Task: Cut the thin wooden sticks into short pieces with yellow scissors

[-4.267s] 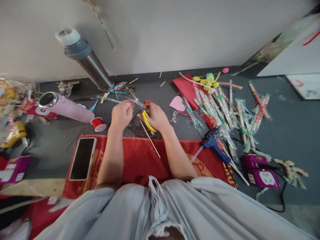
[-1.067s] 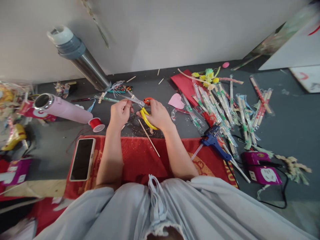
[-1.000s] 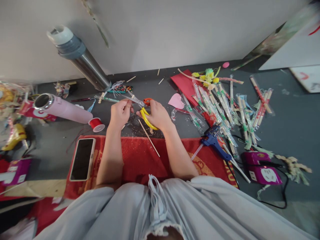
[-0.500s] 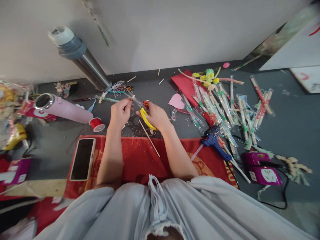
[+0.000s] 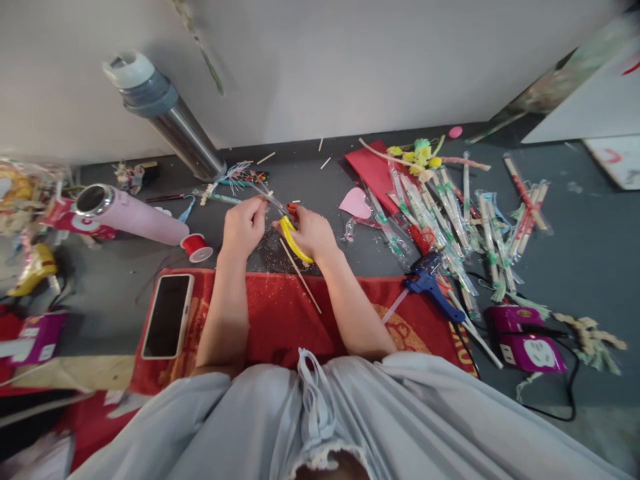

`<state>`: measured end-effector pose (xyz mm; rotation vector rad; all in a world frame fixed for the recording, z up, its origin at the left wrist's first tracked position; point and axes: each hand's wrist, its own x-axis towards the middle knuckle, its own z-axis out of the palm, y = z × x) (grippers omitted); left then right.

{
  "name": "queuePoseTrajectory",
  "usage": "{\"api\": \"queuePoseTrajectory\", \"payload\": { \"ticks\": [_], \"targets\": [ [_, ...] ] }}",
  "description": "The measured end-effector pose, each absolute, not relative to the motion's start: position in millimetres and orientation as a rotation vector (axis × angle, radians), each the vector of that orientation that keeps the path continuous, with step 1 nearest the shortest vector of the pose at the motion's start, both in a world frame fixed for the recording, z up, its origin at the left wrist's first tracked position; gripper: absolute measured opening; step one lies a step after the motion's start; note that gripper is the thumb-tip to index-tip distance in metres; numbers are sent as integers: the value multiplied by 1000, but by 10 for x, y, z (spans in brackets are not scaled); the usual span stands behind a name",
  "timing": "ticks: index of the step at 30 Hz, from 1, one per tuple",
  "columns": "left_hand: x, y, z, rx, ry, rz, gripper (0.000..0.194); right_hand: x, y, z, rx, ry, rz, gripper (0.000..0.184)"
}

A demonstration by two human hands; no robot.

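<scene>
My right hand is closed round the scissors, which have a yellow and an orange handle loop. The blades point up and left, nearly together, past the fingertips of my left hand. Those fingers are pinched on a thin pale stick, of which only a small end shows by the blades. A longer thin stick lies below the hands, partly on the red towel. Small crumbs and a short stick piece lie on the dark table around the hands.
On the left are a steel flask, a pink bottle, a red ribbon spool and a phone. On the right lie several wrapped sticks, a pink paper heart, a blue glue gun and a purple power block.
The scissor handles have come together and the blades have closed. A short stick piece now shows beside the orange handle. The left hand has hardly moved, and the view has shifted slightly.
</scene>
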<state>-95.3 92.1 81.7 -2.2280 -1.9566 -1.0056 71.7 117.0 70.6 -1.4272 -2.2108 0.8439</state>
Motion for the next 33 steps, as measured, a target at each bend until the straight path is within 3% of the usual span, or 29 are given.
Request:
{"api": "queuePoseTrajectory", "payload": {
  "ticks": [19, 33],
  "targets": [
    [-1017, 939, 730, -2223, -1974, -929, 37, 796, 1191, 723, -1420, -2303, 878, 59],
    [-1026, 925, 733, -2297, -1998, -1112, 30, 839, 1196, 771, -1344, -2346, 938, 59]
  ]
}}
